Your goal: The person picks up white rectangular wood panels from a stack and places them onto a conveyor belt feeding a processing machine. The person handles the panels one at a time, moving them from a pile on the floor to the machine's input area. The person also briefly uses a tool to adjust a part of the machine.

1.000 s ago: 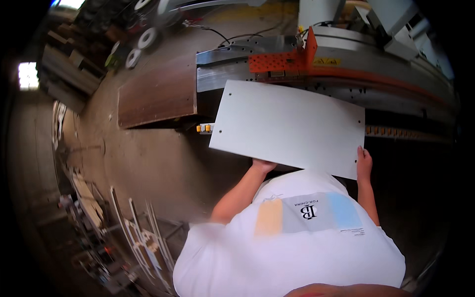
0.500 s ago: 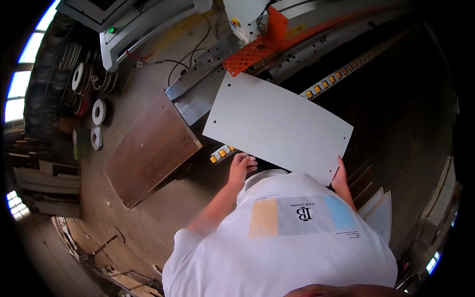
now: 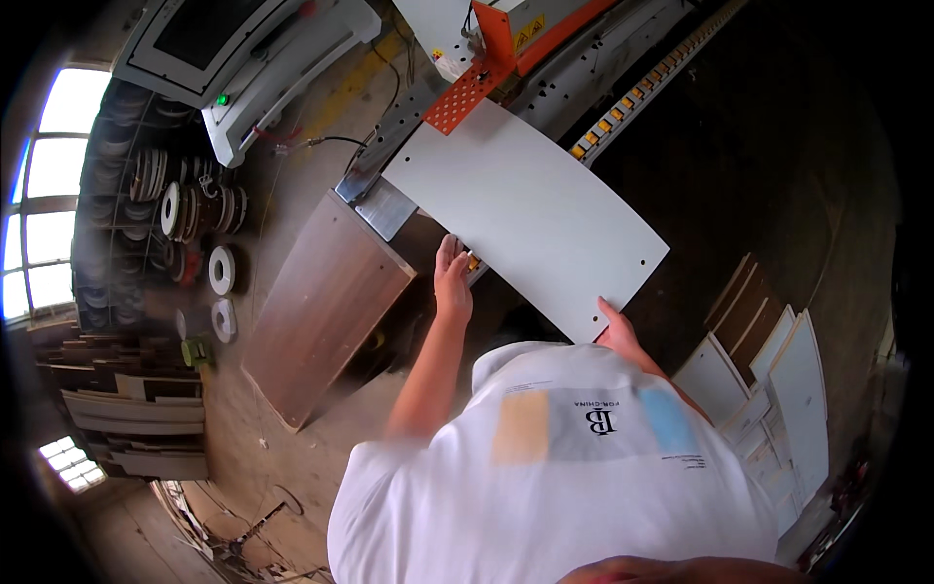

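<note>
1. Since the right hand (image 3: 615, 326) pinches the near corner of the white panel (image 3: 530, 204), thumb on top and fingers hidden, it probably steadies that unsupported end.
2. The left hand (image 3: 451, 273) is half-uncurled beside the panel's left edge, with nothing visibly gripped; contact cannot be told. It seems placed to guide that side.
3. The panel slants away from the body, across a rail of yellow rollers (image 3: 623, 109), which may share its weight.
4. Left of it, a brown board (image 3: 326, 302) butts near a bare metal plate (image 3: 387, 209), perhaps extending the surface.
5. At the far end, the panel meets a perforated orange guard (image 3: 457, 102), likely shielding the machine.
</note>
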Demonstrator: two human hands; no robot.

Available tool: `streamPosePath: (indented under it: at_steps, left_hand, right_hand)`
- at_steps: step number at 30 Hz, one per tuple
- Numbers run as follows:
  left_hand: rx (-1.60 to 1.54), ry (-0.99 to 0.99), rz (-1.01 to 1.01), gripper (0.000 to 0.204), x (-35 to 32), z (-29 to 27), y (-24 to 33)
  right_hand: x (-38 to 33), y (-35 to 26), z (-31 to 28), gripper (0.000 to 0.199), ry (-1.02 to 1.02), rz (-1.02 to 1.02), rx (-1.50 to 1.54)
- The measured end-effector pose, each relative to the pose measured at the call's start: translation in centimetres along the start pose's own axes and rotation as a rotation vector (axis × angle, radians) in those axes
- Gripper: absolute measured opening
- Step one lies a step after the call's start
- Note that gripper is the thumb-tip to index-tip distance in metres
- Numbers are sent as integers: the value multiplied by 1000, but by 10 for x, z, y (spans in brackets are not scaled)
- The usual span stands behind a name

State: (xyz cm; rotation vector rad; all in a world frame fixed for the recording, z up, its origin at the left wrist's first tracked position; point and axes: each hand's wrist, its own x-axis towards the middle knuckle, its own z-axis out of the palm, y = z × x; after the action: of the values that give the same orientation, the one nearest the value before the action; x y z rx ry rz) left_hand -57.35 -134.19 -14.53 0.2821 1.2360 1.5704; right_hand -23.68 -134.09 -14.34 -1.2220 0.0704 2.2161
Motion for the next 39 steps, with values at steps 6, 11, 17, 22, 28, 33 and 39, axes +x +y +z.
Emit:
streamPosePath:
  at_steps: [6, 11, 17, 22, 28, 33, 39]
  left_hand:
    - [-79, -37, -50, 76, 15, -7, 4]
    - [-38, -133, -107, 75, 34, -4, 1]
    - [-108, -230, -160, 73, 65, 32, -4]
    - [-47, -334, -180, 71, 92, 60, -4]
    - [405, -495, -50, 55, 143, 63, -15]
    - [897, -442, -341, 49, 134, 33, -26]
    - [877, -348, -606, 81, 176, -41, -71]
  right_hand:
    - [19, 22, -14, 45, 99, -108, -93]
    - [24, 8, -11, 44, 127, -250, -42]
    - [50, -37, -27, 44, 259, -359, -34]
    - [58, -82, -21, 46, 228, -392, -64]
    - [59, -104, -38, 37, 252, -676, 75]
    - [6, -34, -93, 32, 499, -621, -41]
    - [-62, 96, -178, 44, 867, -397, -189]
